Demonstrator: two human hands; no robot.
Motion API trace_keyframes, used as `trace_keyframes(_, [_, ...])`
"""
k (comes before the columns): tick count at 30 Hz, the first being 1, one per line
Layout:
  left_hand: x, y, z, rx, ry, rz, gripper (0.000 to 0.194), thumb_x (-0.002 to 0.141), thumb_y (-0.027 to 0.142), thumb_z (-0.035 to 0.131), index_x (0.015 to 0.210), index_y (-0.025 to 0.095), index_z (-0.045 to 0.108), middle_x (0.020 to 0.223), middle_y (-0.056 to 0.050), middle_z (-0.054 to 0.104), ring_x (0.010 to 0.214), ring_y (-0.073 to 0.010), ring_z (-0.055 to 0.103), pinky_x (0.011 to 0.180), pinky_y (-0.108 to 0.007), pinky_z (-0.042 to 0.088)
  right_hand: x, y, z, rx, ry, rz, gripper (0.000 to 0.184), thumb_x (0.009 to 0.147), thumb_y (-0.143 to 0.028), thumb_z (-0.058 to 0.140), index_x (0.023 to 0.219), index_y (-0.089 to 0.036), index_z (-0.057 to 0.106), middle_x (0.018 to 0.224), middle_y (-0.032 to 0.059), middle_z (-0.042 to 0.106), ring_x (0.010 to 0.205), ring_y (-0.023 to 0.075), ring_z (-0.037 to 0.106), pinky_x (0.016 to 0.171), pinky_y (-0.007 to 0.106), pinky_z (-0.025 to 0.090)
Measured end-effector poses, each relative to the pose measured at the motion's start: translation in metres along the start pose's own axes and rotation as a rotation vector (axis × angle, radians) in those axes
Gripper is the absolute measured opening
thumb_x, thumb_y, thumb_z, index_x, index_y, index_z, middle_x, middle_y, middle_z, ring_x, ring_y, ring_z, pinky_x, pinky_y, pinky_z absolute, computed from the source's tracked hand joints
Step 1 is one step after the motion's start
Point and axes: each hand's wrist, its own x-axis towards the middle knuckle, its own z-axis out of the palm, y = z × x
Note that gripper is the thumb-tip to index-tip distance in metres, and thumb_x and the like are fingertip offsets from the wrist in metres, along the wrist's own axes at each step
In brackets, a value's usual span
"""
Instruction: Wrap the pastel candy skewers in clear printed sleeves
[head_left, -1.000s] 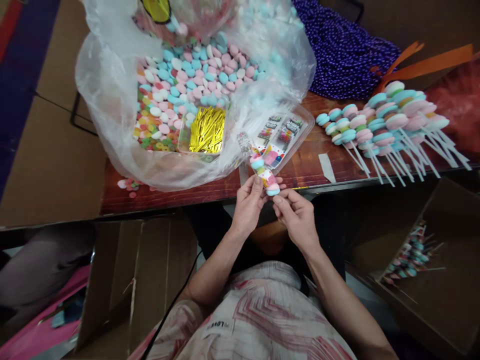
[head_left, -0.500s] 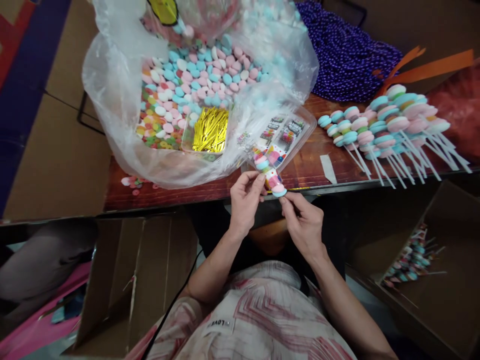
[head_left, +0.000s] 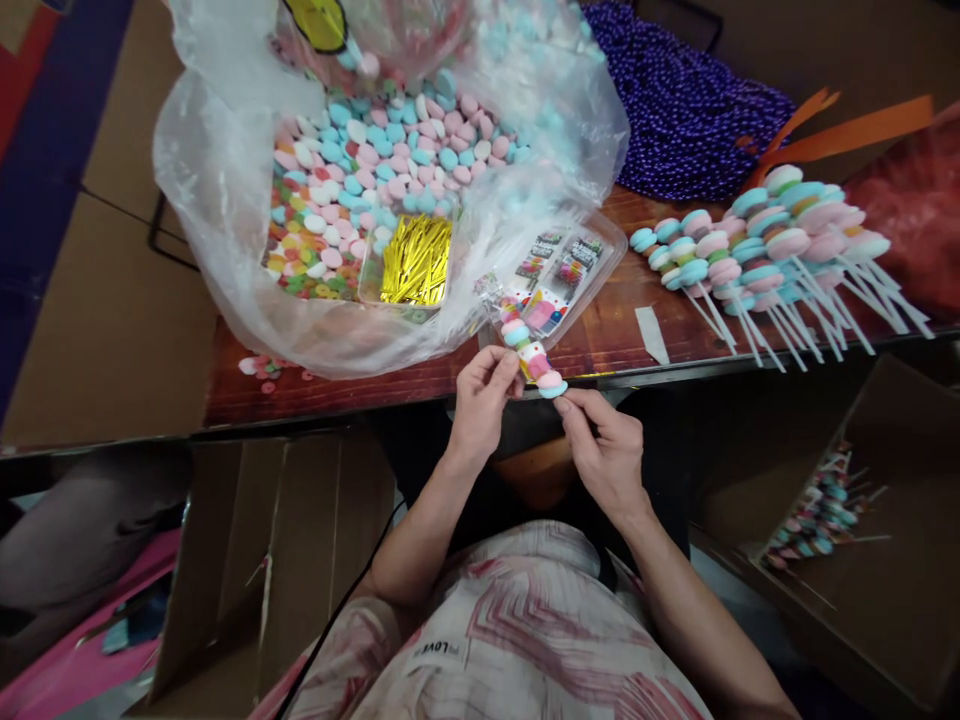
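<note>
A candy skewer (head_left: 534, 358) with pink, blue, white and green sweets is held over the table's front edge, slanting up to the left. It seems to be in a clear wrapper with a printed label. My left hand (head_left: 482, 393) is closed, its thumb and fingers pinching the skewer's left side. The fingertips of my right hand (head_left: 606, 440) pinch the lower end, just below the blue bottom sweet; the stick there is hidden. Behind the skewer sits a clear plastic tray (head_left: 611, 250) with printed labels (head_left: 574, 275).
A plastic bag (head_left: 217, 290) of loose candies (head_left: 405, 150) spreads at the left, with a box of gold twist ties (head_left: 416, 260) on it. Finished candy skewers (head_left: 765, 240) lie at the right, before purple cord (head_left: 682, 110). Cardboard boxes (head_left: 240, 560) stand below, one holding more skewers (head_left: 817, 520).
The whole view has shifted slightly. My left hand's fingers have slid a little away from the skewer's middle, showing more of its label; both hands still hold it.
</note>
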Motion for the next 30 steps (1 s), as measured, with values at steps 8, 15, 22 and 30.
trace_keyframes(8, [-0.010, -0.006, -0.003, 0.124, -0.044, 0.060, 0.034, 0.090, 0.046, 0.068, 0.072, 0.020, 0.059, 0.063, 0.003, 0.052, 0.061, -0.0107, 0.046, 0.065, -0.025, 0.041, 0.001, -0.003, 0.006, -0.008, 0.051, 0.017, 0.019, 0.097, -0.031, 0.056, 0.087, -0.019, 0.068, 0.060, -0.0041, 0.051, 0.051, 0.0088, 0.043, 0.051, 0.023, 0.037])
trace_keyframes(15, [-0.004, -0.001, 0.004, -0.036, 0.081, 0.062, 0.033, 0.087, 0.053, 0.070, 0.093, 0.022, 0.063, 0.085, 0.001, 0.067, 0.075, -0.0100, 0.064, 0.072, -0.022, 0.051, 0.001, -0.003, 0.006, -0.010, 0.018, -0.018, 0.020, 0.098, -0.031, 0.055, 0.088, -0.019, 0.068, 0.062, -0.0035, 0.054, 0.051, 0.0090, 0.046, 0.052, 0.022, 0.039])
trace_keyframes(22, [0.000, 0.009, 0.012, -0.243, 0.014, -0.168, 0.035, 0.081, 0.049, 0.078, 0.090, 0.017, 0.066, 0.085, -0.005, 0.076, 0.092, -0.0219, 0.076, 0.086, -0.034, 0.058, 0.002, -0.002, 0.010, -0.159, -0.013, -0.151, 0.018, 0.097, -0.025, 0.054, 0.088, -0.019, 0.068, 0.067, -0.0007, 0.060, 0.055, 0.0097, 0.049, 0.057, 0.024, 0.042])
trace_keyframes(30, [-0.005, 0.007, 0.019, -0.249, -0.007, -0.153, 0.036, 0.082, 0.051, 0.077, 0.093, 0.018, 0.068, 0.095, -0.007, 0.078, 0.105, -0.0254, 0.075, 0.093, -0.037, 0.058, 0.005, -0.012, 0.013, 0.253, -0.075, 0.213, 0.023, 0.095, -0.034, 0.057, 0.078, -0.019, 0.062, 0.053, -0.0064, 0.045, 0.047, 0.0080, 0.038, 0.047, 0.023, 0.034])
